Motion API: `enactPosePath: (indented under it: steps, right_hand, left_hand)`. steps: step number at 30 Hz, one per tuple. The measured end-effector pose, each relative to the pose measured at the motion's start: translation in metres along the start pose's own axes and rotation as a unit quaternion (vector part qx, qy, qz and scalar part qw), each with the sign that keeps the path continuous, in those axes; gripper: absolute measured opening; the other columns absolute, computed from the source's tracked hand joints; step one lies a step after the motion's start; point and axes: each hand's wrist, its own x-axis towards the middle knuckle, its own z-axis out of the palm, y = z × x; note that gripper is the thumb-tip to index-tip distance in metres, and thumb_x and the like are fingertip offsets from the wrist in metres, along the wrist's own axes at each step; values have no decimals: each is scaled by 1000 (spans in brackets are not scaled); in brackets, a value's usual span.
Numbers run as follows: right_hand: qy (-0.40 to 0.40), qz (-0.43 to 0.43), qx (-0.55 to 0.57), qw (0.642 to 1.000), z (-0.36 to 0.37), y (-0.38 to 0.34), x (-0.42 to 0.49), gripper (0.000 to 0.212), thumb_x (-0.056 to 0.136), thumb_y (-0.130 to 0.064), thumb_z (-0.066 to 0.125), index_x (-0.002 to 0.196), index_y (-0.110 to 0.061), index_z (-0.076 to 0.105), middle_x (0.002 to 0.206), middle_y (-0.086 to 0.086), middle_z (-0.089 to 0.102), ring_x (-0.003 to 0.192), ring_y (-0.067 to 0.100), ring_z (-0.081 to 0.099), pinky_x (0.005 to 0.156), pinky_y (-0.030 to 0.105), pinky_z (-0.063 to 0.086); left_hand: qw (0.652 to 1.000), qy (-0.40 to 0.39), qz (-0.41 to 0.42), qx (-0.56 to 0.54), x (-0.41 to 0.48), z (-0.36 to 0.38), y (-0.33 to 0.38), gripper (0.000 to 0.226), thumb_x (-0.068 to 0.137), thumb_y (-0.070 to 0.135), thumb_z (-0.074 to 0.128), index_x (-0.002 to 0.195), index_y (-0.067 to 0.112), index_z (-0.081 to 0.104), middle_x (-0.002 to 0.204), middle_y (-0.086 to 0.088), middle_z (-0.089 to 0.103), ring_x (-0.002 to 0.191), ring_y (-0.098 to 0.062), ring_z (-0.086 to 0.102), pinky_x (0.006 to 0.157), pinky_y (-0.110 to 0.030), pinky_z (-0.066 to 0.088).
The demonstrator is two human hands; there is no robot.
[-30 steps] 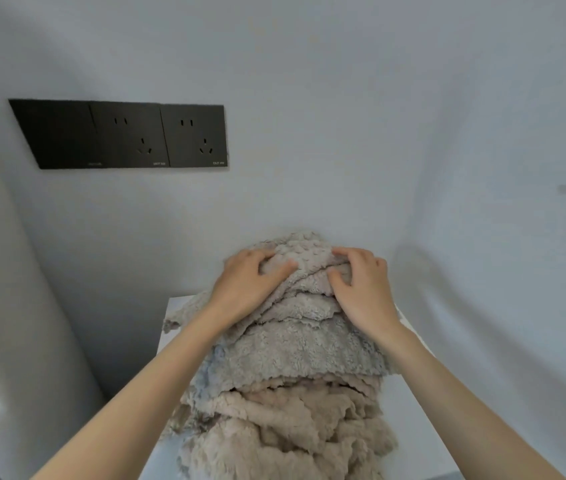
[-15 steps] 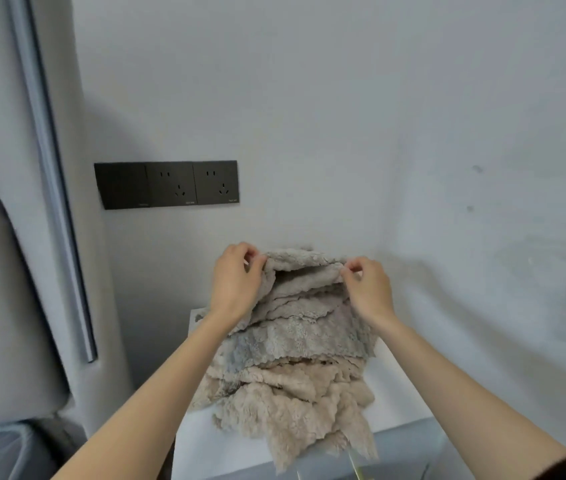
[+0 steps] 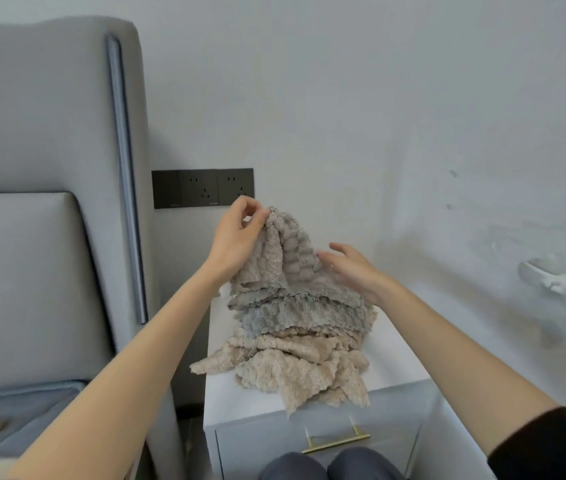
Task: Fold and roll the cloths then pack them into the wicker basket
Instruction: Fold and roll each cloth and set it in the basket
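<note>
White nightstand (image 3: 226, 393), fluffy beige-grey cloth pile (image 3: 295, 320)

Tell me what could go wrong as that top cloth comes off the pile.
The left hand pinches only a corner of the top cloth, so it could slip free.
The right hand is open, so lifting may drag the pile along.
The lowest beige cloth overhangs the nightstand front edge and may slide off.
</note>
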Motion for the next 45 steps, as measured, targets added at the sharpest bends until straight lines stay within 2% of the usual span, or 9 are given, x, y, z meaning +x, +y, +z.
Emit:
enactPosePath:
  steps: [8, 13, 19, 24, 29, 31, 34, 40, 45]
  right_hand:
    - [-253, 121, 252, 926, 9, -7, -29, 56, 89, -60, 47, 123, -17, 59, 122, 12, 63, 114, 30, 60, 84, 47, 55]
    - [-89, 17, 298, 950, 9, -14, -43, 11, 95, -9, 52, 103, -8, 59, 87, 12, 70, 67, 21, 70, 50, 30, 54]
    - [14, -55, 336, 940, -7, -15, -50, 42, 83, 6, 51, 121, -11, 53, 76, 3, 61, 57, 13, 60, 43, 24, 48]
    - [10, -83, 252, 964, -15, -25, -59, 51, 55, -3, 50, 103, -18, 57, 74, 1, 49, 65, 12, 48, 53, 24, 40]
    - [-68, -126, 80, 987, -14, -33, -71, 31, 73, 9, 44, 95, -12, 53, 53, -6, 44, 41, 2, 41, 40, 14, 33]
    - [-124, -127, 55, 983, -11, -34, -73, 28, 63, 0, 46, 86, -14, 51, 54, -5, 43, 46, 5, 40, 41, 15, 31]
    - [-165, -127, 43, 977, -5, -31, -69, 27, 58, -9, 46, 83, -17, 51, 60, 1, 41, 53, 9, 39, 44, 15, 33]
    - [-20, -130, 40, 990, 3, -5, -36, 26, 82, 2, 57, 94, -19, 63, 73, -2, 58, 58, 1, 53, 56, 13, 44]
    - [76, -121, 60, 988, 17, 23, -16, 37, 84, -20, 72, 117, -28, 58, 125, -6, 56, 112, 9, 55, 87, 22, 49]
  left_hand:
    - [997, -18, 3, -69, -24, -14, 29, 13, 98, 28, 52, 94, 16, 53, 94, 2, 59, 80, -8, 54, 71, -19, 43]
    - [993, -97, -30, -55, -47, -19, 25, 12, 91, 35, 61, 87, 24, 63, 87, 13, 66, 75, 0, 59, 67, -10, 46]
    - [960, -237, -133, -72, -76, -16, 0, 29, 91, 50, 52, 93, 25, 68, 67, 22, 60, 60, 5, 56, 63, -17, 49]
    - [924, -270, -226, -149, -85, -8, -15, 66, 81, 74, 32, 97, 22, 68, 92, 7, 69, 81, -8, 65, 80, -27, 52]
    - [948, -267, -158, -67, -80, -2, -27, 72, 81, 47, 68, 143, 33, 33, 147, 14, 38, 129, -5, 41, 106, -32, 38]
    - [931, -318, -159, -88, -81, 3, -28, 81, 77, 29, 67, 147, 33, 27, 153, 12, 30, 138, -7, 29, 116, -40, 24]
    - [890, -381, -179, -176, -84, 9, -31, 66, 75, 15, 59, 137, 32, 45, 136, 4, 55, 127, -14, 50, 107, -37, 37]
    - [913, -302, -245, -127, -82, 10, -54, 28, 83, 34, 71, 109, 23, 66, 104, 1, 73, 96, -17, 70, 90, -37, 54]
    - [926, -240, -260, -132, -82, 4, -74, 31, 91, 37, 61, 120, 31, 52, 113, 1, 67, 92, -10, 68, 67, -26, 54]
